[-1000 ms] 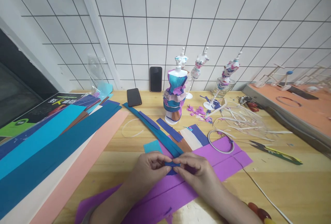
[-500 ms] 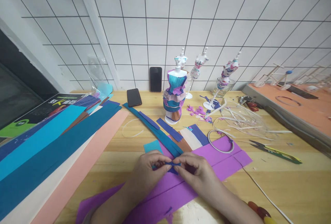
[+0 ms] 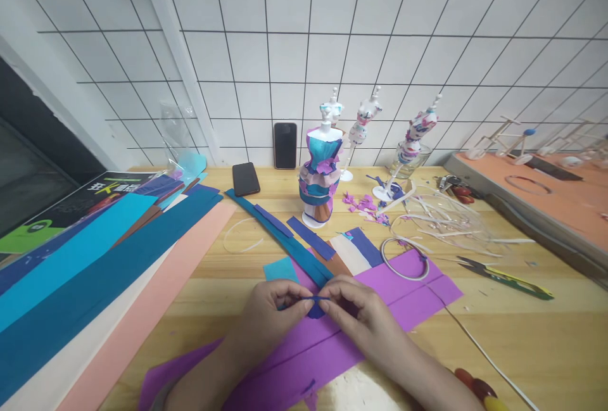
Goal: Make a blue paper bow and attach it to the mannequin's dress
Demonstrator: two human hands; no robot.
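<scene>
Between my two hands is a small piece of dark blue crepe paper [image 3: 316,309], its lower edge hanging in a rounded shape. My left hand [image 3: 273,309] pinches its left end with thumb and fingertips. The right end is pinched the same way by my right hand [image 3: 358,311]. Below lies a large purple crepe paper sheet [image 3: 327,351]. A long teal strip [image 3: 289,243] runs away from my hands, with dark blue strips [image 3: 311,238] beside it. Farther back stands a small mannequin [image 3: 322,173] dressed in teal, purple and brown paper.
Long coloured paper sheets [image 3: 104,284] cover the left side. Two phones stand at the back, one lying flat [image 3: 246,179], one upright [image 3: 285,146]. Yellow-green snips [image 3: 506,278], a wire coil [image 3: 405,259] and tangled plastic strips [image 3: 451,227] lie right. Other mannequins [image 3: 420,132] stand behind.
The blue paper between my fingers has turned, so its rounded lower part now hangs more fully in view. Both hands stay in nearly the same place.
</scene>
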